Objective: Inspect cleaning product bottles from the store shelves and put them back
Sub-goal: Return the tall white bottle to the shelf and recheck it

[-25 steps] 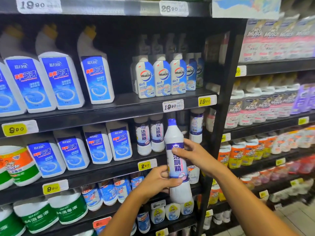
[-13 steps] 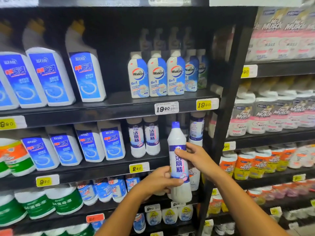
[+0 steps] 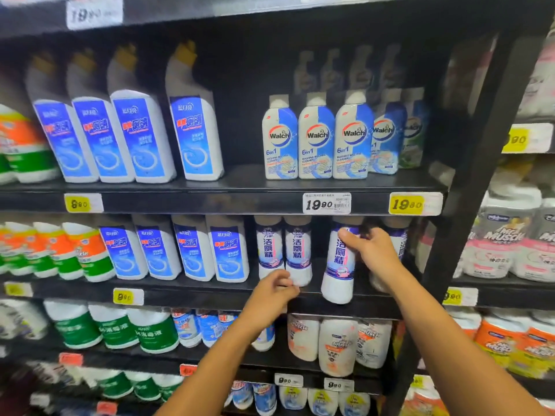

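The white toilet-cleaner bottle [image 3: 338,265], purple-banded and printed 洁厕精, stands tilted at the front lip of the middle shelf [image 3: 210,291], its cap hidden under the shelf above, so the put-back looks nearly done and only needs seating upright. The right hand [image 3: 371,253] grips its upper body from three o'clock, while the left hand [image 3: 274,291], at its eight o'clock, hangs loosely curled and holds nothing. At nine o'clock stand two matching bottles [image 3: 283,250]; at twelve, Walch 6in1 washing machine cleaner [image 3: 316,139] above a 19.90 tag [image 3: 326,203].
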The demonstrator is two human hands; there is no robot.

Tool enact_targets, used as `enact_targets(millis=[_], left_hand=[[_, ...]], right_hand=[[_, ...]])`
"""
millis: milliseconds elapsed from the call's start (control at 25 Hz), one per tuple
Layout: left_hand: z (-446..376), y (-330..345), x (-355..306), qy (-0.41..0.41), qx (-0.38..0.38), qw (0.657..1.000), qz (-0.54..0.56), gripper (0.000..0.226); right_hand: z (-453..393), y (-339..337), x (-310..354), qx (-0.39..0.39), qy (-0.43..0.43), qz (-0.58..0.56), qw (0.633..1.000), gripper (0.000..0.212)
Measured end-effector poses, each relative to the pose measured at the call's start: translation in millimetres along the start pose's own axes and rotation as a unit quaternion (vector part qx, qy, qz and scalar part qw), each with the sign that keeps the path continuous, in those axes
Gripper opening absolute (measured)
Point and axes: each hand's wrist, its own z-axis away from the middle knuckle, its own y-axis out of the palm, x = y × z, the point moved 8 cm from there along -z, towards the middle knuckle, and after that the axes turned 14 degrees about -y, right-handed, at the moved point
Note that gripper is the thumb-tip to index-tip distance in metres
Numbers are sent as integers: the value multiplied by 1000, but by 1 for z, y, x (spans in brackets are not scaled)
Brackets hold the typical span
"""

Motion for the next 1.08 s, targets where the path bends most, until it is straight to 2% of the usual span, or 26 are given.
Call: enact_targets(millis=[120, 240, 360, 440, 560, 640, 840, 1080], left_hand=[[-6, -37, 0, 13, -144, 989, 43, 33], [-11, -48, 1, 20, -184, 981, 48, 47], [-18, -47, 7, 2, -180, 983, 45, 67], [-22, -44, 10, 0, -168, 985, 44, 71], [-25, -36, 10, 11, -146, 988, 52, 56], [-24, -31, 7, 22, -130, 990, 55, 45], [-26, -29, 8, 27, -110, 992, 64, 50], [-26, -28, 10, 16, -88, 993, 72, 49]], right_hand=[[-9, 6, -4, 10, -15, 34, 999, 10], [-12, 13, -10, 17, -10, 54, 998, 6], [-15, 19, -15, 32, -4, 59, 998, 9], [-14, 20, -16, 54, 0, 88, 995, 11], [-11, 15, -21, 95, -2, 146, 985, 20], [-7, 12, -31, 108, 21, 145, 983, 30], [-2, 16, -38, 112, 40, 151, 981, 41], [3, 20, -37, 128, 40, 176, 975, 41]])
